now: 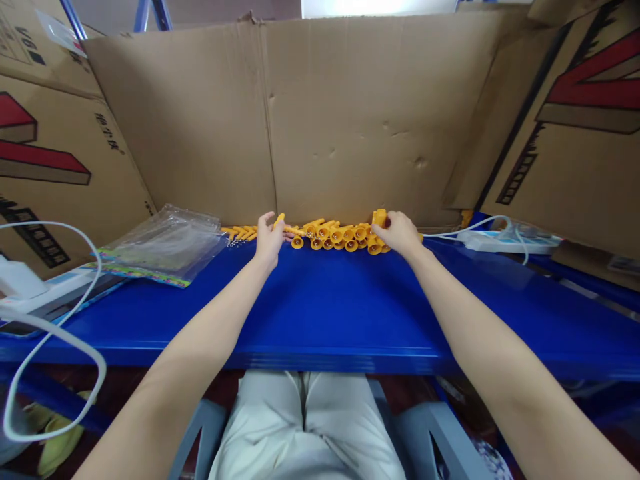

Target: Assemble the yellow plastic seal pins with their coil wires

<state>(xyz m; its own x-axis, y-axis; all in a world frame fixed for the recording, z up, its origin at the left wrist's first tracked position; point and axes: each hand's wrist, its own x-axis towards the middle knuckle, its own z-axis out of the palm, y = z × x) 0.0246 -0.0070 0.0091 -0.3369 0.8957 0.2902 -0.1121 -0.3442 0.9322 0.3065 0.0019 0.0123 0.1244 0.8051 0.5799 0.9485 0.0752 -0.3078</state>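
My left hand (270, 241) is closed round a thin yellow plastic stick (279, 219), its tip poking up past the fingers. Under and beside that hand, a row of similar yellow sticks (240, 232) with small metal wire ends lies along the back of the table. My right hand (401, 233) grips a yellow cone-shaped piece (379, 217) over the right end of a pile. Several yellow cone-shaped pieces (336, 235) make up that pile, their hollow round mouths facing me. Both hands are at the table's back edge, apart from each other.
A tall cardboard sheet (360, 120) stands behind the blue table (345, 307). Clear plastic bags (165, 243) lie on the left. A white power strip (507, 241) sits on the right, and a white cable (95, 353) loops over the left front edge.
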